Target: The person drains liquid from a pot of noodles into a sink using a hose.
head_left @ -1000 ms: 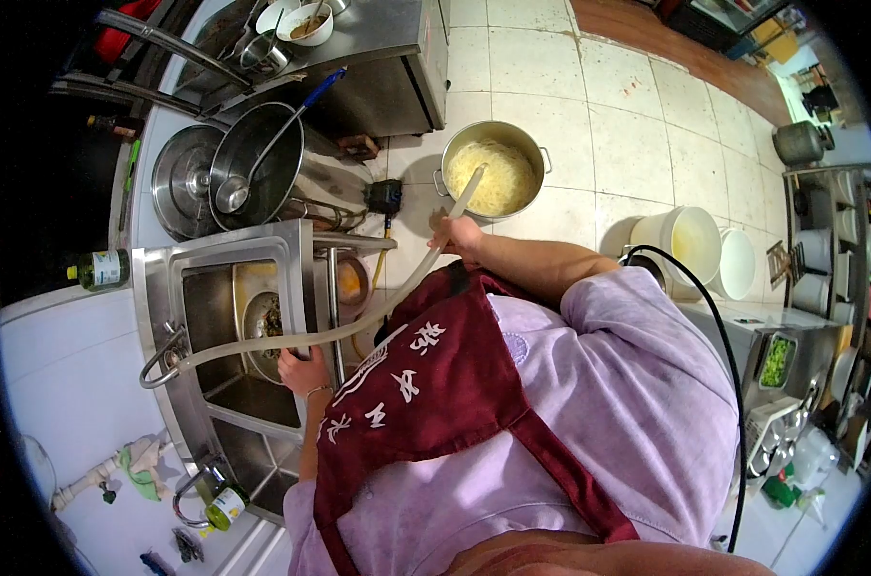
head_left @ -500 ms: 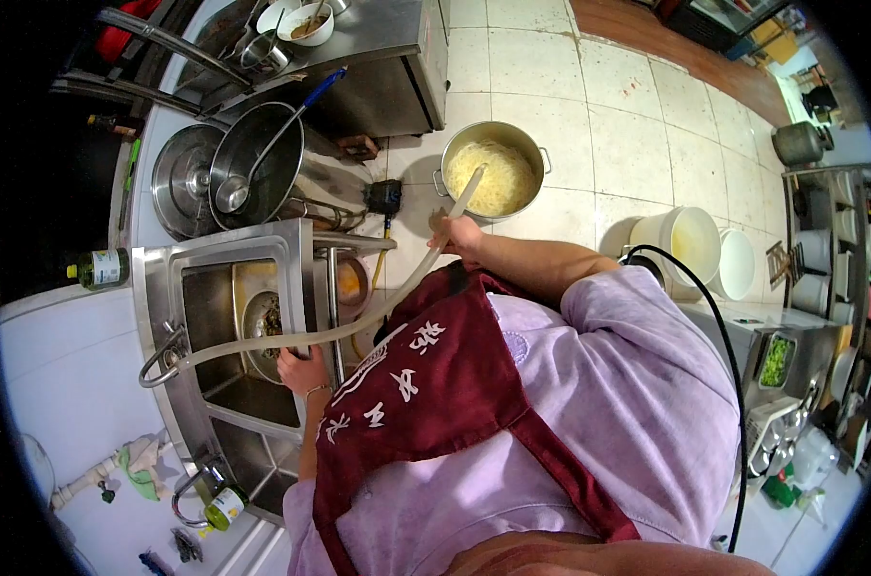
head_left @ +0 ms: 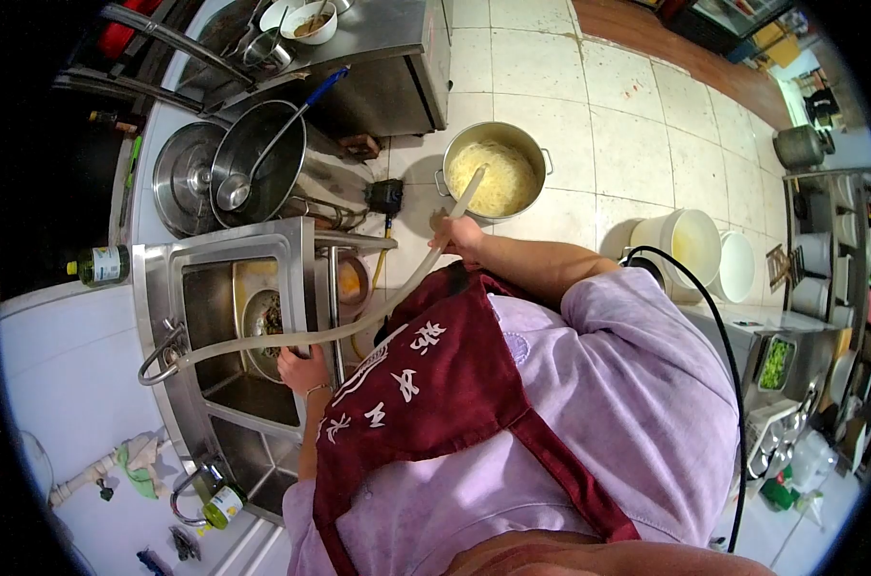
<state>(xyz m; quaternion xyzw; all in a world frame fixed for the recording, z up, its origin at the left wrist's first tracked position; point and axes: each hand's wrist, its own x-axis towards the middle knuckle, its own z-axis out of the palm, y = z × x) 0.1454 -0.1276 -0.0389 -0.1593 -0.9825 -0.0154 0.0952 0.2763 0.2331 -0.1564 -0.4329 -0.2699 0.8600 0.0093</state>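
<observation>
My right hand [head_left: 459, 237] is wrapped round a pale hose [head_left: 349, 328] near its free end. That end points down into a two-handled metal pot [head_left: 539, 154] on the floor, over pale yellow, noodle-like strands [head_left: 493, 178]. From there the hose runs back across the steel sink [head_left: 291, 252] to the faucet [head_left: 162, 357]. My left hand [head_left: 303, 369] rests at the sink's front edge, just under the hose, fingers apart. Beside it in the basin sits a round bowl [head_left: 259, 322] with dark bits in it.
A tall steel pot [head_left: 301, 144] with a blue-handled ladle [head_left: 286, 125] stands beyond the sink. White buckets [head_left: 680, 245] stand on the tiled floor to the right. Below the sink is a reddish basin [head_left: 358, 288]. A green-labelled bottle [head_left: 104, 266] stands on the ledge.
</observation>
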